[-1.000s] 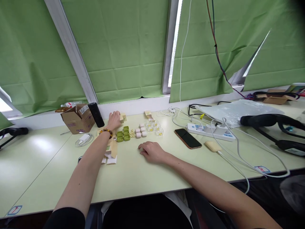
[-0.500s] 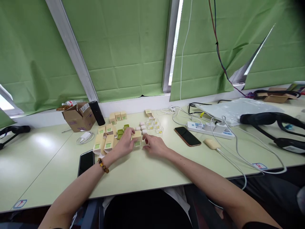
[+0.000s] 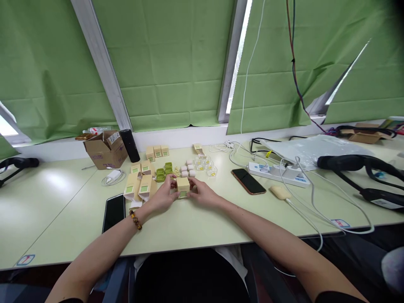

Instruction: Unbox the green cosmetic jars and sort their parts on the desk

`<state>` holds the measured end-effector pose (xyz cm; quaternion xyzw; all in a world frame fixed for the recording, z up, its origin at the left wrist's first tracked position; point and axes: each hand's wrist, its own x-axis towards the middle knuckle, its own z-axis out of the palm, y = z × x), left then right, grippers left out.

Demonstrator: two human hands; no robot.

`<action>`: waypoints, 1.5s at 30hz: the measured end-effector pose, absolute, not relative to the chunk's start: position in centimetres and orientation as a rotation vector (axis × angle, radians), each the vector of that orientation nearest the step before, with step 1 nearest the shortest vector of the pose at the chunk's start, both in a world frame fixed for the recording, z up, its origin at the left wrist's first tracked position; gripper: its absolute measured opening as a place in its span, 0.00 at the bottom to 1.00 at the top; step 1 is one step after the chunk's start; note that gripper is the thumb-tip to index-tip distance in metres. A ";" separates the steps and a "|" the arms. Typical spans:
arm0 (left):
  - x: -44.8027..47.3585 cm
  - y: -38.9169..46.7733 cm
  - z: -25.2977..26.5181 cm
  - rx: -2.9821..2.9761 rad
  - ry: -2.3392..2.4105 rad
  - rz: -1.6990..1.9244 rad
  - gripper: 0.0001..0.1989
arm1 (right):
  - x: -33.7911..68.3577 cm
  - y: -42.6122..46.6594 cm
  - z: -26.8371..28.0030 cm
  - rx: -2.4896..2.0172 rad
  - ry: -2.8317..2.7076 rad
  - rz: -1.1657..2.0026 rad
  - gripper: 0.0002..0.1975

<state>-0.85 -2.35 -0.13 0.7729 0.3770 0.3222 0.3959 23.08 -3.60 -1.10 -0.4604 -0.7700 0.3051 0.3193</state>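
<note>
A small beige box with a green window on its front stands on the table between my hands. My left hand is closed on the box's left side, and my right hand grips its right side. Just behind sit several small green trays, tiny yellowish pieces and several pale pink blocks. Clear round containers with yellow centres lie to the right of the blocks. Left of my left hand, several beige boxes lie with flaps open.
Three small beige boxes stand at the back, near a black cylinder and a brown carton. One phone lies at left, another at right. Beyond it are a white power strip, cables and black headsets.
My right hand has come in against the box's right side. My left hand has drawn down slightly along its left side, exposing the green trays and small pieces behind. The view has shifted slightly.
</note>
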 end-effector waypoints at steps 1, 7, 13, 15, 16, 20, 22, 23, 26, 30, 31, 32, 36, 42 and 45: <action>-0.8 -2.3 -0.1 1.884 0.943 0.841 0.26 | 23.1 -3.3 -1.3 -1.159 -1.958 0.911 0.29; -0.3 -2.0 0.0 1.617 0.904 0.934 0.28 | 23.3 -2.3 -2.2 -0.893 -1.644 1.290 0.34; 0.3 -2.2 -0.4 1.369 0.784 1.037 0.33 | 23.3 -2.6 -1.9 -0.712 -1.441 1.492 0.31; 0.5 -2.6 -0.2 1.335 0.688 1.025 0.32 | 23.4 -2.8 -1.6 -0.615 -1.372 1.554 0.28; 0.7 -2.9 -0.1 1.344 0.639 1.002 0.31 | 23.4 -2.9 -1.5 -0.571 -1.350 1.576 0.28; 1.2 -3.8 0.2 1.382 0.552 0.942 0.31 | 23.4 -3.0 -1.3 -0.511 -1.335 1.577 0.25; 1.4 -3.9 0.1 1.382 0.571 0.981 0.32 | 23.3 -2.9 -1.5 -0.551 -1.340 1.517 0.23; 1.5 -3.9 0.0 1.391 0.592 1.005 0.33 | 23.3 -2.8 -1.6 -0.579 -1.336 1.482 0.22; 1.5 -3.6 -0.2 1.442 0.713 1.075 0.34 | 23.3 -2.7 -1.8 -0.662 -1.325 1.418 0.20; 1.1 -3.7 -0.3 1.695 0.950 1.238 0.29 | 23.5 -2.9 -1.6 -0.698 -1.378 1.440 0.21; 0.9 -3.8 -0.2 1.822 1.003 1.297 0.27 | 23.5 -3.0 -1.5 -0.683 -1.389 1.449 0.21; 0.8 -3.9 -0.2 1.964 1.042 1.358 0.26 | 23.6 -3.1 -1.4 -0.659 -1.396 1.458 0.21; 0.2 -4.5 0.4 2.461 1.052 1.576 0.24 | 23.6 -3.5 -0.8 -0.533 -1.427 1.492 0.22; 0.0 -5.2 1.1 2.970 0.986 1.594 0.24 | 23.2 -4.0 -1.1 -0.526 -1.588 1.308 0.24; -0.2 -5.2 1.2 3.084 1.016 1.604 0.23 | 23.0 -4.5 -1.0 -0.634 -1.654 1.023 0.23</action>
